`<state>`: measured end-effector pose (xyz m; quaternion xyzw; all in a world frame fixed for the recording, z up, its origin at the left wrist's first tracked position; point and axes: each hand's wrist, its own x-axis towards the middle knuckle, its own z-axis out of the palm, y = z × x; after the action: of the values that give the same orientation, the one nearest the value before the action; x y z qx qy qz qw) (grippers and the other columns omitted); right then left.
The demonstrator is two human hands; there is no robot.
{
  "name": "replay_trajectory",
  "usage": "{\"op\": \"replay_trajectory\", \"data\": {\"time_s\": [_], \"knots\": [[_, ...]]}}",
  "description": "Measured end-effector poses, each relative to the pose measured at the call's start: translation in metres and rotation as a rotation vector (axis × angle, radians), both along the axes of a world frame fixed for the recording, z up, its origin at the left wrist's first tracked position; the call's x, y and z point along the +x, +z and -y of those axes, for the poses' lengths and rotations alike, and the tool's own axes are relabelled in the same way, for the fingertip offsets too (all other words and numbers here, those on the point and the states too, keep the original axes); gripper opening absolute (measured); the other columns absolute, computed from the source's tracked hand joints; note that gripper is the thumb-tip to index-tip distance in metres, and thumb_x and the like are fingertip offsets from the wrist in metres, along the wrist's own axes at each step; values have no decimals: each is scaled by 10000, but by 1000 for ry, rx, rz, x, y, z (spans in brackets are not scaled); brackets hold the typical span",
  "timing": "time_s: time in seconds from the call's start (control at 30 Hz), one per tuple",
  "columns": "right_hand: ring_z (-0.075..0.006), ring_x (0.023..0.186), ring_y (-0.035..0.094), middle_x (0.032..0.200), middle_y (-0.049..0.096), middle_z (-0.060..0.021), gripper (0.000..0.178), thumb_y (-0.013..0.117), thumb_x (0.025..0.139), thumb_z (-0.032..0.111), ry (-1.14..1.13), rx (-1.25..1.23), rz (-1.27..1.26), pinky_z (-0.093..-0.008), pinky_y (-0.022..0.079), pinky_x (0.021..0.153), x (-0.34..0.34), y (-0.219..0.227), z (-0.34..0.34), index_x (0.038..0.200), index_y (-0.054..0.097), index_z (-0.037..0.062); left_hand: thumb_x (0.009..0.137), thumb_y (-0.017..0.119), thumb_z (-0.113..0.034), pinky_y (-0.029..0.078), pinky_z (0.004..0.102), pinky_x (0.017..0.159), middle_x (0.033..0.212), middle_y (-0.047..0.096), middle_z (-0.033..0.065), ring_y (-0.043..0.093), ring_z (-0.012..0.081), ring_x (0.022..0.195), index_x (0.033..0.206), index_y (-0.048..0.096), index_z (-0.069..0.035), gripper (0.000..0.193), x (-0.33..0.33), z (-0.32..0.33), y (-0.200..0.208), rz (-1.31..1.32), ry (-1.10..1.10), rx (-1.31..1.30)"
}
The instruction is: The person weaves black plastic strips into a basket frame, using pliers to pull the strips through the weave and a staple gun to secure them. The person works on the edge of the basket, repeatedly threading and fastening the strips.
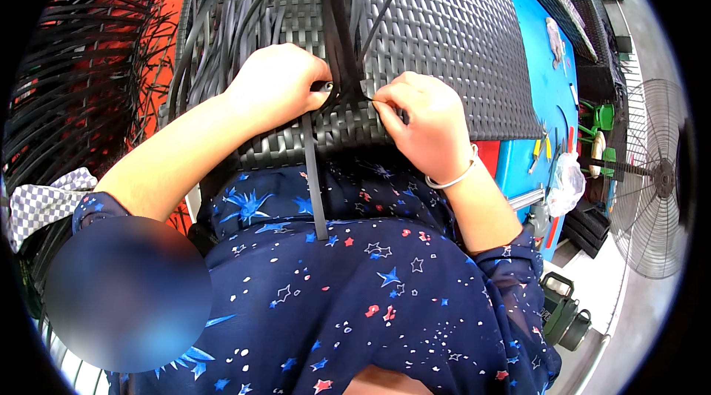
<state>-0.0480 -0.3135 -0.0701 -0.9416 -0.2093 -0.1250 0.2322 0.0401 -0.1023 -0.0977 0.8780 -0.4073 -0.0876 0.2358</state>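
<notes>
Black woven wicker panelling (452,47) lies in front of me, with a dark band (339,32) running down its middle. My left hand (285,87) is closed at the left side of the band's lower end. A small pale, shiny piece shows at its fingertips, too small to name. Just across the band, my right hand (428,121) pinches a thin black strand (367,98) between thumb and forefinger. Below the left hand, a loose flat grey strip (314,180) hangs over my shirt. More loose strips (248,21) lie on the panel's left part.
Bundled black strips (74,76) lie left on a red surface (172,17). On the right, a blue table (529,169) holds yellow-handled tools (543,149) and a clear plastic bag (566,184). A large fan (655,176) stands beyond. A dark green device (564,313) is at lower right.
</notes>
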Motion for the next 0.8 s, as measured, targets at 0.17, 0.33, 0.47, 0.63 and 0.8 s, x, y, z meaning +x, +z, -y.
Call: {"op": "replay_trajectory", "data": {"time_s": [0.17,0.33,0.47,0.63,0.8], "knots": [[-278,686,603,752,614,-73,105,705,708,16,26,-171,23,-367,474,642,-1,7,3,763,631,66,674,706,-144,533,422,707,791,683,149,664,335,771,907,713,-71,244,-2,3,-2,12,-11,-21],[-256,672,612,716,596,-61,78,706,725,55,-29,-50,-26,-345,477,593,3,2,7,736,632,76,672,697,-126,530,425,708,783,677,152,663,332,778,889,706,-61,227,-3,4,4,-51,-4,16],[-247,671,609,762,604,-46,83,713,728,69,72,70,64,-334,483,574,6,4,7,794,666,85,660,691,-115,528,422,698,765,672,151,659,338,758,873,698,-47,225,1,-1,-9,30,-34,-47],[-242,775,585,845,585,-34,138,669,743,76,209,-115,82,-351,496,683,22,2,7,880,691,82,731,674,-221,519,451,705,733,657,151,648,339,763,835,717,-75,185,0,-2,-7,21,-26,-58],[-231,851,577,927,591,-30,128,660,752,150,264,-217,182,-364,493,733,52,-6,12,859,694,88,671,688,-130,521,419,681,735,659,150,652,330,731,848,704,-59,191,-3,0,-4,-7,-17,-74]]}}
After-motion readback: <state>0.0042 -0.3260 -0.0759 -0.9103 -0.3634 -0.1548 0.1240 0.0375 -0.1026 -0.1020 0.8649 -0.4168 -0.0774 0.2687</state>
